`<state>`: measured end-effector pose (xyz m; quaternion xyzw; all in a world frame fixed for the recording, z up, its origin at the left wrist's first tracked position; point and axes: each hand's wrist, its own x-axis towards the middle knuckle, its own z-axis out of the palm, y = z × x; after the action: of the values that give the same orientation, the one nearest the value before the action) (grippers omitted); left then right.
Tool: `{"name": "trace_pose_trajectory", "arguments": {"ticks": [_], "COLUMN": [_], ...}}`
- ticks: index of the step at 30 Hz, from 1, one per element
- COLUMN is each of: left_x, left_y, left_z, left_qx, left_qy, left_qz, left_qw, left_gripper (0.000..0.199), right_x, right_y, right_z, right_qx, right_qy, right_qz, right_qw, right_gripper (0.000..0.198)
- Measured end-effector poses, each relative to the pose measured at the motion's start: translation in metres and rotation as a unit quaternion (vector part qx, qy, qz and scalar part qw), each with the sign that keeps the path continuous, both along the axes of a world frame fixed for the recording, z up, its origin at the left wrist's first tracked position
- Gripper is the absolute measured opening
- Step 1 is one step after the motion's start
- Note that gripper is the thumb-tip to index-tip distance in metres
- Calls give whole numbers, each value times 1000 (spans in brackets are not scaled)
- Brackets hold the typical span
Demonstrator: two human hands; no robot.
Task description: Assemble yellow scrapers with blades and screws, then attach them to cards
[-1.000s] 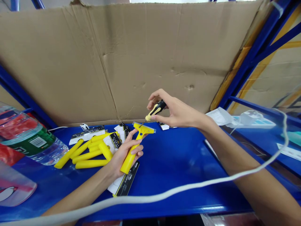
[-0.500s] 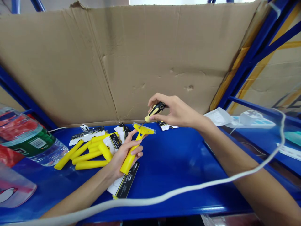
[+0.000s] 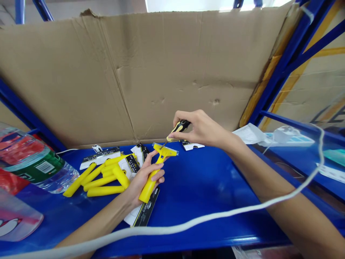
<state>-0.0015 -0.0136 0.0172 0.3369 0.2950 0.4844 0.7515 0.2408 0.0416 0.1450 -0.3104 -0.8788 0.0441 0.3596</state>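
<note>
My left hand [image 3: 147, 176] is closed around the handle of a yellow scraper [image 3: 147, 189], whose wide T-shaped head points up and away from me. A clear strip runs along the head's edge. My right hand [image 3: 199, 126] grips a black and pale-yellow screwdriver [image 3: 181, 126] between thumb and fingers. Its shaft slants down to the left and the tip meets the scraper's head. Below the left hand lies a black and white packaging card [image 3: 147, 212], partly covered. Left of that hand is a pile of yellow handles [image 3: 105, 190] with more cards among them.
A large water bottle [image 3: 45, 165] and a clear plastic cup [image 3: 18, 219] stand at the left on the blue shelf [image 3: 205, 201]. A white cable [image 3: 205, 219] crosses in front of my arms. Cardboard [image 3: 172, 72] walls the back. A white power strip [image 3: 291, 139] lies at the right.
The view has tilted up slightly, so things sit a little lower. Both hands keep their grips, and the screwdriver tip stays at the scraper's head.
</note>
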Motion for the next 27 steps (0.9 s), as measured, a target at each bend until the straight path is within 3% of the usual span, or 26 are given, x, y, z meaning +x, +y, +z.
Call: {"name": "trace_pose_trajectory", "arguments": {"ticks": [9, 15, 21, 27], "left_x": [1, -1, -1, -2], "left_y": [-3, 0, -4, -4], "left_z": [-2, -4, -7, -3], "left_qx": [26, 73, 145, 233], "left_qy": [30, 54, 93, 147], "left_qz": [32, 41, 26, 73], "left_qw": [999, 995, 985, 958], "left_gripper": [67, 71, 60, 57], "right_x": [-12, -17, -7, 0], "right_y": [-3, -16, -32, -47], "right_z": [-5, -3, -8, -15], "right_qx": [18, -18, -28, -37], "right_qy": [12, 37, 88, 138], "right_qz": [-23, -59, -101, -156], "right_qw": [1000, 997, 991, 977], "right_gripper": [36, 41, 40, 46]}}
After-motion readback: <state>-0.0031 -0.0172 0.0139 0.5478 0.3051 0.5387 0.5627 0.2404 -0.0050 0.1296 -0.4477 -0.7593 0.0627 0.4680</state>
